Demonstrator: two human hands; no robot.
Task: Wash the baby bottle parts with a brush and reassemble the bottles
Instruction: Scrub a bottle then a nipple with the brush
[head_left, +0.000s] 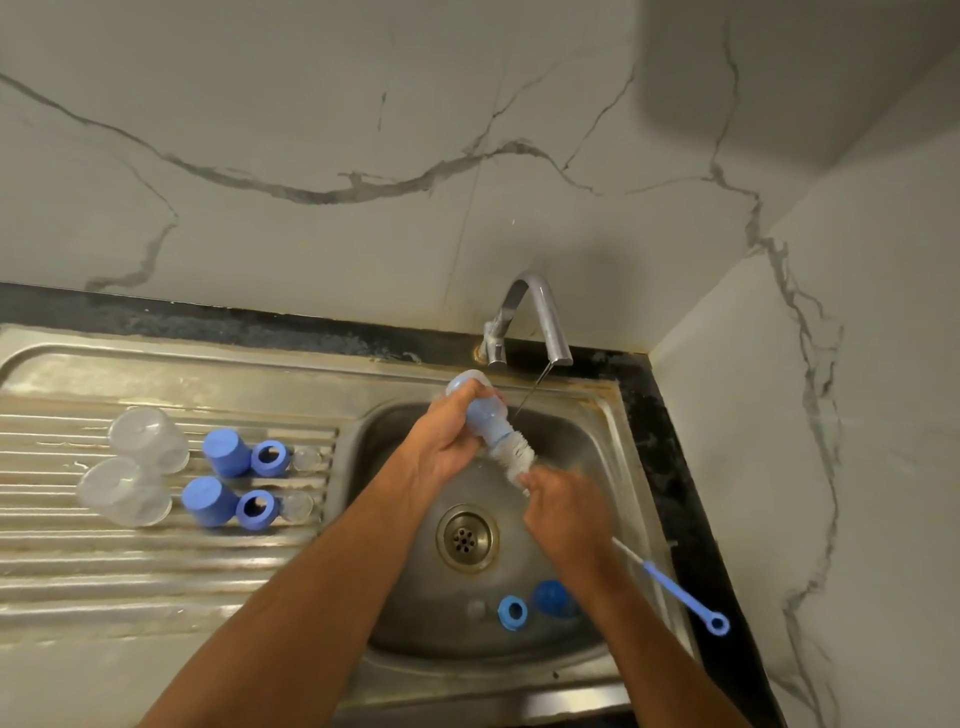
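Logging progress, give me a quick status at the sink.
Left hand grips bottle; right hand holds brush, bristles at bottle mouth. Tap running thin. Ring and cap in sink, nothing blocking.

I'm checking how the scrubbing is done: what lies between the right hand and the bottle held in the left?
In the head view, the brush's white bristle head spans the gap from the right hand into the bottle.

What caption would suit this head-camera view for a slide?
Over the sink, the left hand grips a bottle while the right hand works a brush into it.
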